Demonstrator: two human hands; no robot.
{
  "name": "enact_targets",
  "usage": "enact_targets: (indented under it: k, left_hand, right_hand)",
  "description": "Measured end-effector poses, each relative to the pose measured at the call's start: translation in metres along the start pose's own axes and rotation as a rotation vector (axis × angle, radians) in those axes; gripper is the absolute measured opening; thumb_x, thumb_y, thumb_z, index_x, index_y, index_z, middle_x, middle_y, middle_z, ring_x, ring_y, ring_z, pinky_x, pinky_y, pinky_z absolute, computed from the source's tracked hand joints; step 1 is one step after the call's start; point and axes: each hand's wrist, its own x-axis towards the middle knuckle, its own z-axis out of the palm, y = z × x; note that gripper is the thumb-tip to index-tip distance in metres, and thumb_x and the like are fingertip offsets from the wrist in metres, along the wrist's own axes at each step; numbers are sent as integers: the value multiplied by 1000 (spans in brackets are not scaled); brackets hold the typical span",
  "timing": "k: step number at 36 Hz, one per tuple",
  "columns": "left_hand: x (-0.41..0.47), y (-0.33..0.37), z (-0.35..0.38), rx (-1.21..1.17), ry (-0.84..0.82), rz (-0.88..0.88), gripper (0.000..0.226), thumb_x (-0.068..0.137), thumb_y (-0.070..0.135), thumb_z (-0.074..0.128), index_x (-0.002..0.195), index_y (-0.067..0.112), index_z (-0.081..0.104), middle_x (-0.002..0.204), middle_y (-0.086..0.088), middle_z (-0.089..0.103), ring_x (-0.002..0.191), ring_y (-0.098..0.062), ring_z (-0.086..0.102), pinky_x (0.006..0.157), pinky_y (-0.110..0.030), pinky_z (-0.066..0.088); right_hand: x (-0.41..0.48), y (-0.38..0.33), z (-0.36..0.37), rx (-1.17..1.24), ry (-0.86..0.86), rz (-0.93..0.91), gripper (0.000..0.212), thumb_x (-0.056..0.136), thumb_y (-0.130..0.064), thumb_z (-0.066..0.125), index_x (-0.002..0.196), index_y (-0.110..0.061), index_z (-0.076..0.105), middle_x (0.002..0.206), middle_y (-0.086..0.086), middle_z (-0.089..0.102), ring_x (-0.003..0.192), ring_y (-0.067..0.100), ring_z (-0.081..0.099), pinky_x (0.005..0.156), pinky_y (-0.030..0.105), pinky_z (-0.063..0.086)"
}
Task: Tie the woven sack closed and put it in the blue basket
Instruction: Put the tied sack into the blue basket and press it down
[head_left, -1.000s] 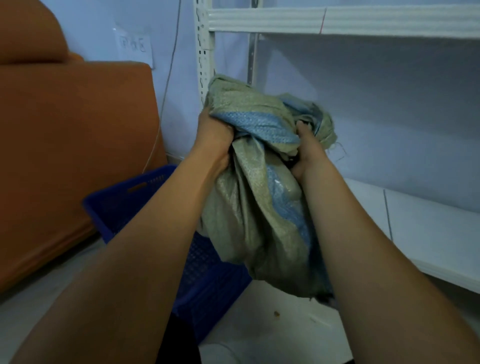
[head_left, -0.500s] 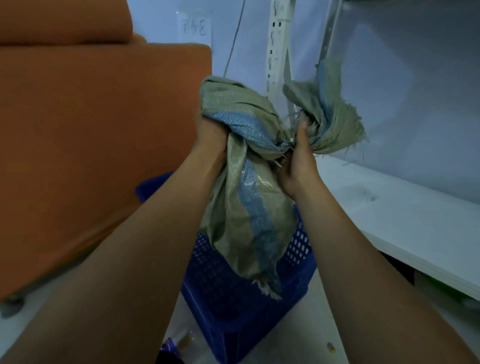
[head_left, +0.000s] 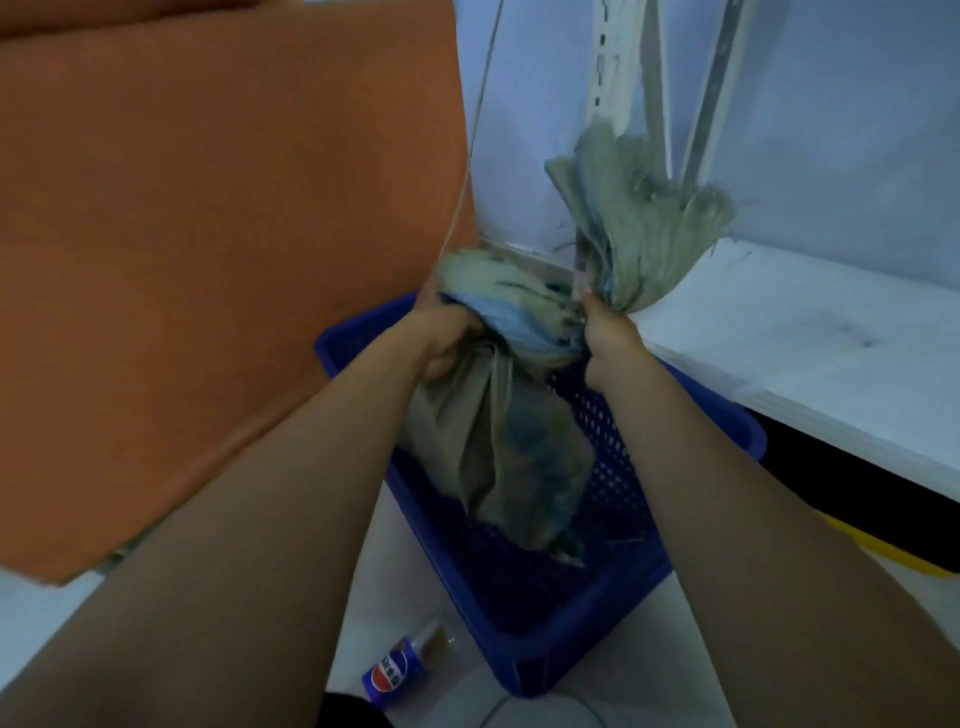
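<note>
A grey-green woven sack (head_left: 498, 441) with blue stripes hangs by its knotted top, its lower end inside the blue perforated basket (head_left: 587, 623) on the floor. My left hand (head_left: 441, 332) grips the bunched left end of the knot. My right hand (head_left: 605, 325) grips the right end, whose frayed tail (head_left: 639, 218) fans upward. The knot sits between my two fists. The sack's bottom hangs low in the basket; whether it touches the floor of it is unclear.
A large orange cushion (head_left: 208, 234) leans at the left, close to the basket. A white shelf board (head_left: 831, 353) runs along the right, with a metal upright (head_left: 608, 78) behind. A cola bottle (head_left: 400, 670) lies on the floor near the basket's front corner.
Both hands have lowered the sack from chest height down into the basket. The tail in my right hand has been pulled out further and fans upward.
</note>
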Motion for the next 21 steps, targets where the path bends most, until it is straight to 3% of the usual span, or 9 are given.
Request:
enact_targets:
  k: [3, 6, 9, 12, 15, 17, 19, 21]
  left_hand:
    - [1, -20, -3, 270, -115, -142, 131, 62, 19, 89, 157, 22, -1, 147, -19, 41, 127, -40, 49, 102, -51, 47]
    - [0, -30, -10, 395, -119, -177, 129, 76, 12, 84, 155, 20, -16, 159, -13, 23, 141, -38, 30, 110, -50, 36]
    - [-9, -29, -5, 476, -162, -76, 111, 80, 14, 81, 158, 21, 2, 158, -8, 27, 139, -33, 33, 104, -40, 36]
    - [-21, -17, 8, 495, -251, 32, 89, 78, 29, 83, 152, 23, 34, 154, 0, 32, 136, -27, 37, 94, -34, 35]
    - [-32, -2, 32, 392, -374, 86, 56, 79, 49, 74, 125, 21, 62, 131, 9, 53, 118, -13, 50, 95, -33, 40]
    - [-37, 9, 49, 258, -359, 133, 41, 82, 55, 67, 109, 25, 66, 121, 6, 61, 113, -15, 56, 88, -31, 42]
    - [-34, 18, 61, 105, -358, 158, 52, 76, 61, 71, 113, 26, 66, 122, 0, 65, 114, -20, 62, 86, -31, 51]
    - [-34, 24, 70, -18, -383, 167, 70, 66, 62, 78, 124, 27, 63, 124, 2, 67, 114, -19, 63, 96, -37, 54]
  right_hand:
    - [34, 25, -27, 4, 81, 123, 76, 69, -64, 76, 121, -9, 65, 116, 9, 71, 100, 28, 70, 93, 50, 56]
    - [32, 31, -41, 49, 83, 171, 63, 70, -42, 83, 121, -8, 67, 110, 11, 74, 93, 31, 72, 85, 55, 59]
    - [-8, 13, -36, 64, 77, 105, 42, 81, -17, 77, 119, -2, 66, 107, 17, 74, 92, 35, 73, 80, 57, 60]
    - [-28, 1, -30, 20, 34, -25, 39, 82, -13, 77, 116, 3, 67, 104, 17, 74, 90, 32, 73, 77, 43, 62]
    - [-42, -5, -21, -63, 11, -151, 33, 83, -8, 75, 111, 3, 65, 96, 15, 74, 83, 28, 72, 75, 40, 63]
    - [-47, -7, -17, -134, -37, -225, 25, 80, -4, 73, 105, 0, 67, 90, 17, 73, 80, 29, 72, 76, 43, 62]
    - [-51, -6, -12, -194, -117, -281, 22, 78, -3, 70, 100, -1, 70, 85, 22, 72, 75, 31, 71, 74, 47, 61]
    - [-53, -5, -5, -272, -165, -313, 29, 78, -1, 68, 107, -4, 70, 87, 17, 74, 77, 27, 72, 73, 44, 62]
